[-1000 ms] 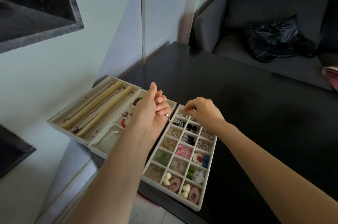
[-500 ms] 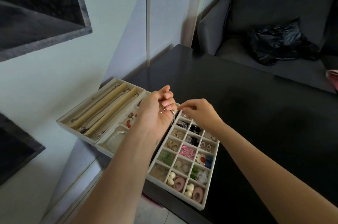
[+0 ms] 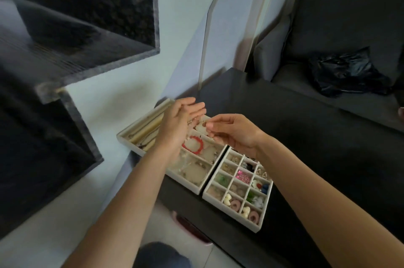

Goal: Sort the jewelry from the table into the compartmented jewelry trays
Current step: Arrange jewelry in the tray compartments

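My left hand [image 3: 180,123] hovers palm-up above the trays, fingers straight, with small gold jewelry pieces [image 3: 190,122] lying in the palm. My right hand [image 3: 232,132] reaches toward that palm and pinches a small gold piece [image 3: 203,124] at its fingertips. Below sit three cream trays on the black table: a long-slot tray [image 3: 131,136] with necklaces at the left, a middle tray [image 3: 197,189] holding a red bead bracelet [image 3: 193,145], and a many-celled tray [image 3: 258,227] with earrings and rings at the right.
The black table [image 3: 306,158] stretches right and far. A dark sofa [image 3: 349,27] with a black plastic bag [image 3: 345,73] stands behind it. Dark wall shelves [image 3: 76,27] jut out at the left. A pink object [image 3: 192,228] lies on the floor below the table edge.
My left hand rose and turned palm-up with its fingers straightened. My right hand left the celled tray and moved up to the left palm. The camera view shifted right and down.
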